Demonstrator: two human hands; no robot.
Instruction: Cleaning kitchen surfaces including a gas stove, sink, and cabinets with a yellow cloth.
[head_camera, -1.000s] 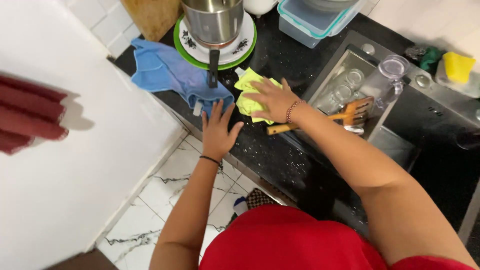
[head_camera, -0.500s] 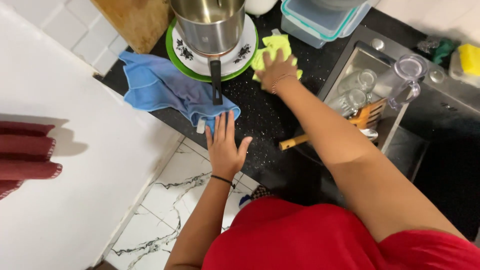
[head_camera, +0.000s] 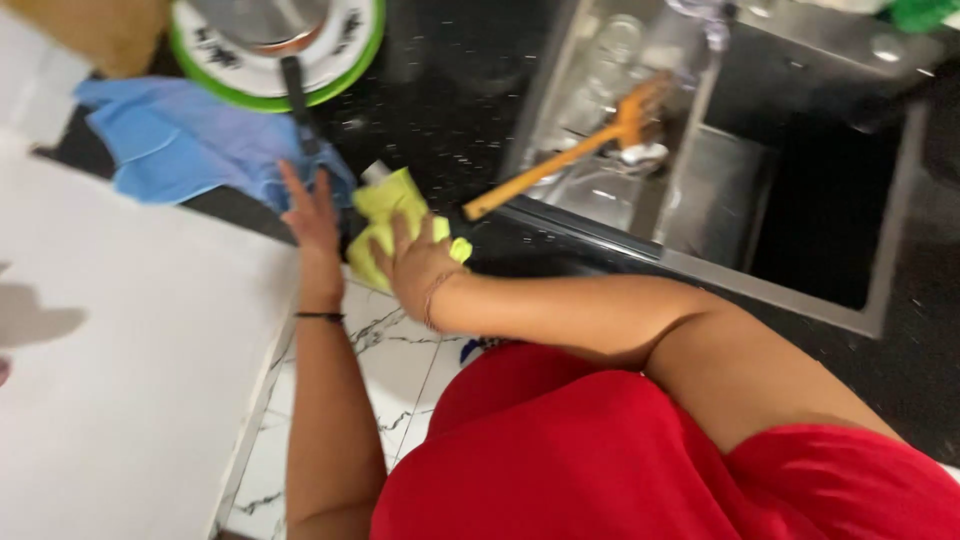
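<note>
Your right hand (head_camera: 418, 268) presses a yellow-green cloth (head_camera: 392, 218) on the black, white-speckled counter (head_camera: 440, 110). Beside your left hand (head_camera: 312, 215) lies a blue cloth (head_camera: 180, 145). The plate (head_camera: 340, 60) looks white with a green rim, though blurred. Your top (head_camera: 600, 460) is red.

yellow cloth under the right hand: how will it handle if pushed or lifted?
Probably floppy: the yellow cloth lies bunched and folded under the right hand, so it should drape if lifted rather than hold shape. It looks thin, likely light. Pushed flat-handed, it would probably slide readily across the glossy black countertop, perhaps bunching at the leading edge. No roll or tip risk.
</note>
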